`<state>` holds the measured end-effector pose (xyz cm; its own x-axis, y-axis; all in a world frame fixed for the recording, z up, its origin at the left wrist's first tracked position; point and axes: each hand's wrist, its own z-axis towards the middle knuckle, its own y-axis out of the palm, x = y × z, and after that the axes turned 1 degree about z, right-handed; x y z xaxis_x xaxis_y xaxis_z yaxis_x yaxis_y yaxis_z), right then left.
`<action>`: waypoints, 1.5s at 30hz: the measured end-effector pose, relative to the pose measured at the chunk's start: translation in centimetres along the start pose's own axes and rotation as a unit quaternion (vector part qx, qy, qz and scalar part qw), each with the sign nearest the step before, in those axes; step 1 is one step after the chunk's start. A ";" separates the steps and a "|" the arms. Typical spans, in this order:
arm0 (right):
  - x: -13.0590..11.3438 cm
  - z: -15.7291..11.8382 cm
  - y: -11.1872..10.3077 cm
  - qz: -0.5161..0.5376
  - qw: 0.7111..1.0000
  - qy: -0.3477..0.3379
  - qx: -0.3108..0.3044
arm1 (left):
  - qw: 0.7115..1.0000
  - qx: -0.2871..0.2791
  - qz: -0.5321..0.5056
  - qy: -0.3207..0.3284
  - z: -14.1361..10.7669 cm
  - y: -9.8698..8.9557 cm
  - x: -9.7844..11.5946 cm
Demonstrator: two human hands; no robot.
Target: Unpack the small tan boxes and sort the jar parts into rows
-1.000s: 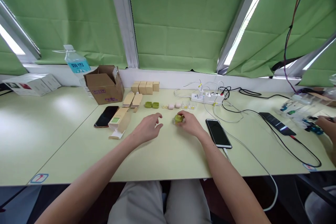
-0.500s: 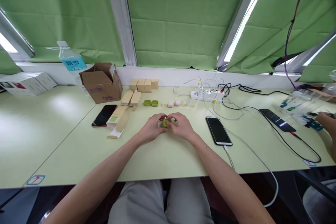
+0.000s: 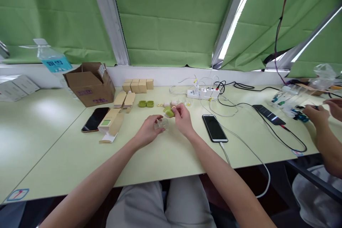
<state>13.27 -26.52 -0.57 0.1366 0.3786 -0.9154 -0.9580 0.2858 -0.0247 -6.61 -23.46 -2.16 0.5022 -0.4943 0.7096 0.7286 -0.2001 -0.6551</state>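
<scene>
My left hand (image 3: 150, 128) grips a small clear plastic container (image 3: 162, 124) just above the table. Between the thumb and fingers of my right hand (image 3: 182, 118) is a small green piece (image 3: 168, 111), held up and apart from the clear container; its exact kind I cannot make out. Behind my hands stand two green square cups (image 3: 146, 104), small pale yellow pieces (image 3: 160, 105) and white-pink cylinders (image 3: 174, 102), partly hidden by the green piece. Another clear container (image 3: 188, 103) sits to their right.
To the left lie an opened carton (image 3: 110, 123), a black phone (image 3: 95, 119) and a brown box (image 3: 91, 84). Small tan boxes (image 3: 138, 85) line the back. On the right are a charging phone (image 3: 214, 128), a power strip (image 3: 203, 93), cables and a co-worker's hand (image 3: 317, 114).
My right hand has drawn the green piece up and away from my left hand, which keeps the clear container. The view has shifted to the right; a second co-worker's hand now shows.
</scene>
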 end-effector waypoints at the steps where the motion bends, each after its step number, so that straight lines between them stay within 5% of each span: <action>1: 0.2 0.3 -0.1 0.046 0.999 0.023 0.012 | 1.000 0.005 -0.007 -0.001 0.0 0.2 0.0; 10: 0.1 1.0 -1.2 0.213 0.966 0.147 0.018 | 0.999 0.027 -0.024 0.003 -0.4 0.7 1.1; 13: -0.5 0.7 -1.2 0.223 0.961 0.159 -0.027 | 0.994 0.071 -0.049 0.063 -0.4 -0.1 1.3; 17: -1.2 -0.2 -0.3 0.213 0.953 0.181 -0.115 | 0.985 0.051 -0.070 0.147 -0.7 -1.0 1.9; 21: -1.5 -0.9 0.3 0.190 0.955 0.179 -0.139 | 0.982 0.052 -0.093 0.159 -0.9 -1.0 2.3; 23: -1.7 -0.9 0.0 0.132 0.973 0.145 -0.124 | 0.978 0.096 -0.128 0.132 -0.5 -1.1 2.0; 26: -2.0 -1.0 -0.8 -0.101 0.989 0.015 -0.107 | 0.956 0.168 -0.230 0.067 0.4 -1.5 1.1; 30: -1.6 -1.2 -1.2 -0.405 0.882 -0.094 -0.224 | 0.925 0.193 -0.327 -0.012 1.3 -2.4 0.1; 32: -1.1 -0.8 -1.7 -0.452 0.858 -0.092 -0.227 | 0.921 0.193 -0.336 -0.035 1.4 -2.7 -0.1; 36: 0.0 1.3 -4.5 -0.490 0.866 -0.034 -0.091 | 0.917 0.183 -0.350 -0.052 1.2 -2.5 0.1; 39: 1.0 2.7 -7.1 -0.531 0.846 0.037 -0.021 | 0.919 0.171 -0.351 -0.061 1.1 -2.0 0.0; 45: 1.9 3.0 -8.3 -0.562 0.822 0.087 0.008 | 0.920 0.165 -0.350 -0.059 1.1 -1.6 0.0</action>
<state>22.26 -25.56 -0.88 0.8939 -0.2655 -0.3611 -0.2468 0.3811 -0.8910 -7.26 -22.21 -0.89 -0.1107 -0.2429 0.9637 0.9848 -0.1572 0.0735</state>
